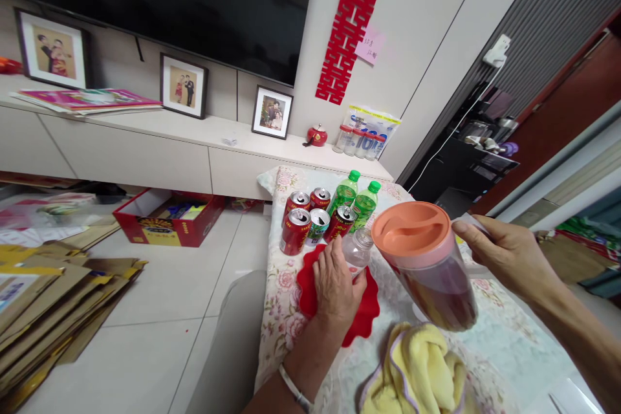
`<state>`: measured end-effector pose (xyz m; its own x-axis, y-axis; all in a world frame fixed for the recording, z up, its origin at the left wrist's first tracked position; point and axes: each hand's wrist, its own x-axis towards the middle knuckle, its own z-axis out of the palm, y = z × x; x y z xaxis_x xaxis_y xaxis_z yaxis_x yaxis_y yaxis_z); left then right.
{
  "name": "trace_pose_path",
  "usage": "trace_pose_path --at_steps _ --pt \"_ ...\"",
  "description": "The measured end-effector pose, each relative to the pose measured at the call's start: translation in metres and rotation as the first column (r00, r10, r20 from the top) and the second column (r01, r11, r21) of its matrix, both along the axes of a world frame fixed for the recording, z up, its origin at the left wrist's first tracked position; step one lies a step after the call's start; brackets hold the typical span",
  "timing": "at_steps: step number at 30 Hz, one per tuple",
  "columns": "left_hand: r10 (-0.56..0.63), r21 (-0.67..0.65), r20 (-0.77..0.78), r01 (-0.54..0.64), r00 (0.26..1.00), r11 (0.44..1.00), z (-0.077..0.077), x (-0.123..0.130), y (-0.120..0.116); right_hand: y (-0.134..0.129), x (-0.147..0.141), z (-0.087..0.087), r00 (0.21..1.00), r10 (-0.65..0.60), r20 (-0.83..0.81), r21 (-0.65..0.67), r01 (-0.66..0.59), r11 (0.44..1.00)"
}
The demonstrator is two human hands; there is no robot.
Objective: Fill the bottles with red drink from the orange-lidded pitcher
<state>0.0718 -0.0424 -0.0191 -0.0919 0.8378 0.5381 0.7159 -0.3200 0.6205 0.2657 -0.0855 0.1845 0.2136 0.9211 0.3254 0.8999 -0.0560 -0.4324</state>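
Right hand (pixel 504 252) raised, tilted leftward.

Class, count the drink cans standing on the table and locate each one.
5. Behind are a left red can and a right red can. In front, left to right: a nearer red can, a green-and-white can and a dark red can.

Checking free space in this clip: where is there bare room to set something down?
Widest is the floor between cardboard, red box and knee. On the tablecloth, a narrow strip lies left of the red mat. Crowded: beyond the mat, with cans and green bottles, and around the left hand, clear bottle and pitcher.
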Motion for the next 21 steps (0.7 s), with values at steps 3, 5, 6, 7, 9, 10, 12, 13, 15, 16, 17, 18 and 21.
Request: trace_pose_path --at_steps 3,5,6,7,9,10,12,13,15,16,17,18,21 --pt "0.002 0.005 0.004 -0.002 1.000 1.000 0.0002 0.0002 0.0000 0.0002 -0.0006 0.0004 1.000 0.002 -0.004 0.000 -0.002 1.000" --pt "0.004 0.005 0.006 -0.004 1.000 1.000 0.0004 0.0006 0.0000 0.0003 -0.0010 0.0005 1.000 -0.005 0.000 0.004 0.005 1.000" --pt "0.003 0.006 0.005 -0.003 1.000 1.000 0.0005 0.0007 -0.0001 0.0004 -0.0011 0.0006 1.000 -0.007 0.002 0.004 0.007 1.000" --pt "0.003 0.007 0.002 -0.003 1.000 1.000 0.0004 0.0008 -0.0001 0.0004 -0.0011 0.0007 1.000 -0.007 0.004 0.003 0.007 1.000" --pt "0.004 0.008 -0.002 -0.004 1.000 1.000 0.0001 0.0008 0.0000 0.0006 -0.0011 0.0007 1.000 -0.006 0.006 0.001 0.006 1.000" --pt "0.005 0.008 -0.001 -0.005 1.000 1.000 -0.0002 0.0008 0.0002 0.0008 -0.0010 0.0008 1.000 -0.006 0.006 0.000 0.006 1.000" --pt "0.005 0.010 0.001 -0.005 1.000 1.000 -0.0009 0.0007 0.0004 0.0012 -0.0011 0.0008 1.000 -0.008 0.005 -0.003 0.008 1.000" --pt "0.004 0.013 0.002 -0.004 1.000 1.000 -0.0012 0.0007 0.0006 0.0014 -0.0012 0.0009 1.000 -0.009 0.004 -0.006 0.009 1.000" --pt "0.006 0.017 0.001 -0.006 1.000 1.000 -0.0017 0.0008 0.0007 0.0016 -0.0014 0.0009 1.000 -0.010 -0.001 -0.007 0.010 1.000" --pt "0.008 0.018 -0.001 -0.008 1.000 1.000 -0.0018 0.0010 0.0008 0.0017 -0.0014 0.0009 1.000 -0.012 -0.003 -0.005 0.012 1.000" --pt "0.011 0.018 -0.003 -0.011 1.000 1.000 -0.0018 0.0011 0.0008 0.0016 -0.0014 0.0008 1.000 -0.014 -0.005 -0.005 0.014 1.000" --pt "0.015 0.016 -0.004 -0.015 1.000 1.000 -0.0016 0.0012 0.0007 0.0015 -0.0012 0.0007 1.000 -0.017 -0.006 -0.007 0.017 1.000" --pt "0.019 0.010 -0.007 -0.018 1.000 1.000 -0.0006 0.0012 0.0004 0.0011 -0.0002 0.0005 1.000 -0.015 -0.006 -0.012 0.015 1.000"
